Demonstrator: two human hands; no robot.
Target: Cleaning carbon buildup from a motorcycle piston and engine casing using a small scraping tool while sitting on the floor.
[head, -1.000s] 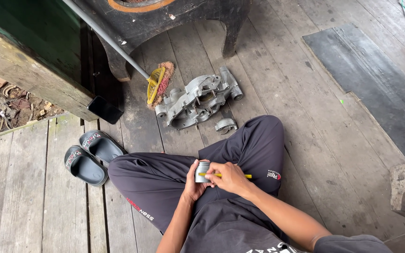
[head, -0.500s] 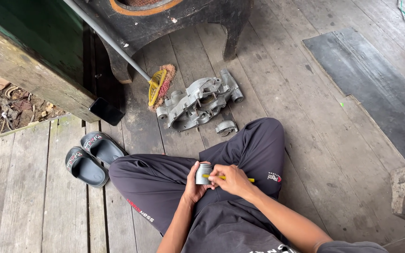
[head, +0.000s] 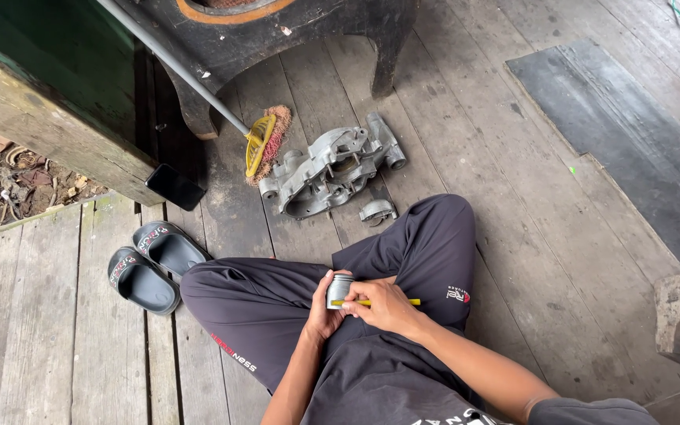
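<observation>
Over crossed legs, left hand (head: 320, 315) gripping small metal cylinder (head: 339, 289), right hand (head: 383, 305) pinching yellow stick (head: 371, 302)

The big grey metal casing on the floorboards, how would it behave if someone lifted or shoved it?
The metal casing looks like cast alloy, so probably stiff and fairly heavy. Its irregular, lumpy shape lying flat suggests it would scrape along the planks rather than roll.

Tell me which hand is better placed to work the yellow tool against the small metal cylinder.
Right, probably. The right hand already grips the thin yellow tool with its tip laid against the small metal cylinder. The left hand is wrapped around that cylinder, steadying it over the lap.
</observation>
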